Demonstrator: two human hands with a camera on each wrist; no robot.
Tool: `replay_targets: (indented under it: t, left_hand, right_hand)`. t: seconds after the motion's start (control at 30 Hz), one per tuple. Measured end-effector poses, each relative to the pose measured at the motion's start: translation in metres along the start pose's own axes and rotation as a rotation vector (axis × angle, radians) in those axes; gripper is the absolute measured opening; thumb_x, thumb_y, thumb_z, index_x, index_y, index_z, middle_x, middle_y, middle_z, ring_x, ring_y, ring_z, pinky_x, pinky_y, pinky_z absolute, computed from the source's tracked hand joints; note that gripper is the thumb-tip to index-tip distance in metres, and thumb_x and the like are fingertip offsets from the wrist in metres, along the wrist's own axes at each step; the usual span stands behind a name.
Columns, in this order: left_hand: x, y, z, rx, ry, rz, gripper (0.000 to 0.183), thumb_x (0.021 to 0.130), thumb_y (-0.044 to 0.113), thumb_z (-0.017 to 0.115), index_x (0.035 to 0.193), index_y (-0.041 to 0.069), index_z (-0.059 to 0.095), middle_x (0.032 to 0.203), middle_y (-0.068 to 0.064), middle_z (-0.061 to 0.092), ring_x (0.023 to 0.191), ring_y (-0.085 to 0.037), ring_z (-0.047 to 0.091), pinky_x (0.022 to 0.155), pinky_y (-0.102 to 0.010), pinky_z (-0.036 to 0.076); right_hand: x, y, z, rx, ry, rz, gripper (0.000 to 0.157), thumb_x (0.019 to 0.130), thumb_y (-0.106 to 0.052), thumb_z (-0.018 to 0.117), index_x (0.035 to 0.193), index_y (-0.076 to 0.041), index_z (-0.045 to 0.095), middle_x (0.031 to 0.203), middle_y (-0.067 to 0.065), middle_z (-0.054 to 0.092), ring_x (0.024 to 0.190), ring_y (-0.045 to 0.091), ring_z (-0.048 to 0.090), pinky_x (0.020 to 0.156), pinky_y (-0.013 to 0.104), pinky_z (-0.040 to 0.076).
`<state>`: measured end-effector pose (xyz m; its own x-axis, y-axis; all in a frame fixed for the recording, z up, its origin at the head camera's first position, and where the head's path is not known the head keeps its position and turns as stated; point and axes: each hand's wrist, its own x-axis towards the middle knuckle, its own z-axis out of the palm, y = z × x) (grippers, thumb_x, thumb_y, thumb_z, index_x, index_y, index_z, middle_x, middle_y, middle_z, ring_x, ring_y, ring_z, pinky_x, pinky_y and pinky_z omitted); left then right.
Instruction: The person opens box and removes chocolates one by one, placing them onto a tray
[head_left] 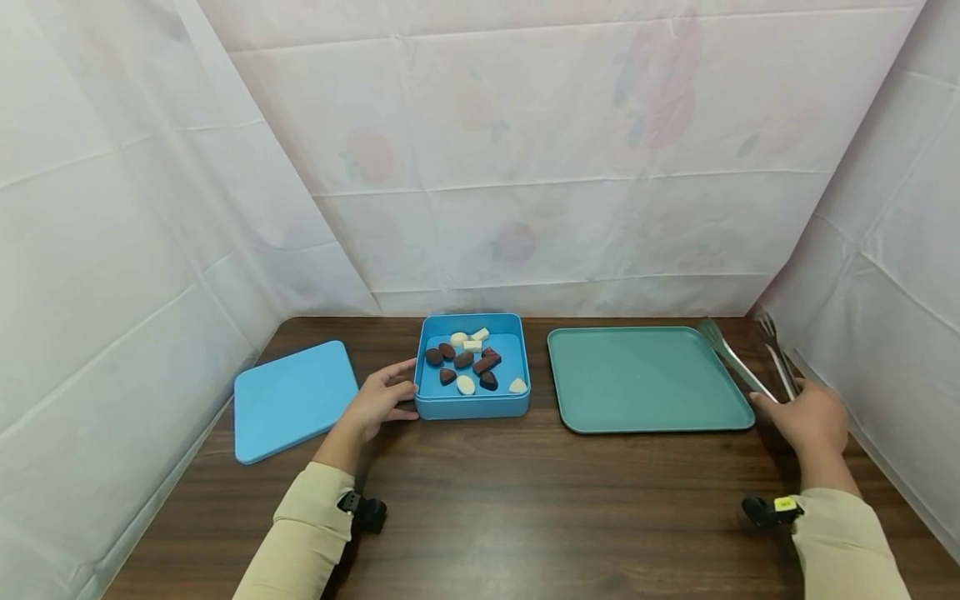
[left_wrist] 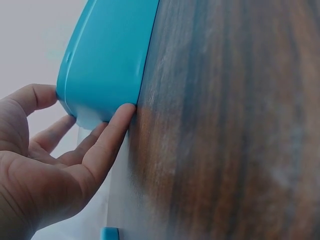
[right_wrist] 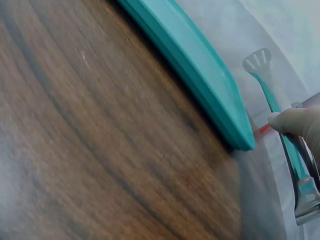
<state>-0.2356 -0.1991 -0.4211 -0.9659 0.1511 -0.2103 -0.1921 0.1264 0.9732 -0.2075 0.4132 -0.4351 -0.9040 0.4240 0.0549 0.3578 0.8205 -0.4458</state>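
Observation:
At the left side of a blue square box (head_left: 472,407), my left hand (head_left: 377,400) touches the wall with fingertips and thumb. Its fingers are extended, as the left wrist view shows along the box's end (left_wrist: 107,60). Inside the box lie several brown chocolates (head_left: 463,360) and several white chocolates (head_left: 466,385). My right hand (head_left: 813,421) grips metal tongs (head_left: 733,358) beside the tray's right edge. The tongs' two arms stand apart, with slotted tips pointing away from me. In the right wrist view the thumb (right_wrist: 292,121) presses on the tongs.
A green tray (head_left: 645,379) lies right of the box, with nothing on it. Left of my left hand, a flat blue lid (head_left: 296,402) rests on the dark wooden table (head_left: 570,508). White cloth (head_left: 570,225) hangs behind and along both sides.

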Motion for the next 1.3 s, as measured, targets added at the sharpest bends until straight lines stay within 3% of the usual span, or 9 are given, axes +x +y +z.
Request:
replay_targets:
  t: [0.3, 0.57, 0.83, 1.3]
  left_hand:
    - [0.008, -0.007, -0.004, -0.022, 0.002, -0.031, 0.058, 0.096, 0.006, 0.050, 0.152, 0.006, 0.033, 0.146, -0.029, 0.035, 0.125, -0.045, 0.049, 0.089, -0.054, 0.052]
    - [0.019, -0.021, -0.008, -0.014, 0.025, -0.008, 0.056, 0.097, 0.008, 0.051, 0.151, 0.010, 0.036, 0.144, -0.026, 0.039, 0.124, -0.043, 0.051, 0.083, -0.050, 0.056]
    - [0.019, -0.023, -0.007, -0.006, 0.032, -0.008, 0.055, 0.097, 0.008, 0.051, 0.150, 0.010, 0.037, 0.142, -0.026, 0.040, 0.123, -0.042, 0.052, 0.082, -0.048, 0.057]
    - [0.020, -0.021, -0.008, -0.016, 0.020, -0.025, 0.056, 0.098, 0.007, 0.049, 0.152, 0.008, 0.034, 0.143, -0.028, 0.039, 0.124, -0.044, 0.050, 0.085, -0.052, 0.055]
  right_hand:
    - [-0.009, -0.014, -0.006, -0.009, 0.015, -0.125, 0.081, 0.084, -0.048, 0.071, 0.126, 0.016, 0.048, 0.107, 0.037, 0.055, 0.089, 0.050, 0.053, 0.063, 0.054, 0.046]
    - [-0.016, -0.033, -0.011, -0.022, 0.014, -0.236, 0.085, 0.084, -0.048, 0.071, 0.127, 0.021, 0.047, 0.114, 0.041, 0.051, 0.096, 0.054, 0.052, 0.075, 0.061, 0.046]
    - [-0.020, -0.053, -0.017, -0.024, 0.016, -0.348, 0.082, 0.082, -0.048, 0.074, 0.123, 0.019, 0.051, 0.105, 0.038, 0.055, 0.087, 0.049, 0.055, 0.067, 0.058, 0.046]
    - [-0.030, -0.088, -0.014, 0.011, -0.070, -0.472, 0.083, 0.080, -0.044, 0.078, 0.129, 0.017, 0.049, 0.120, 0.039, 0.050, 0.105, 0.053, 0.049, 0.083, 0.066, 0.042]
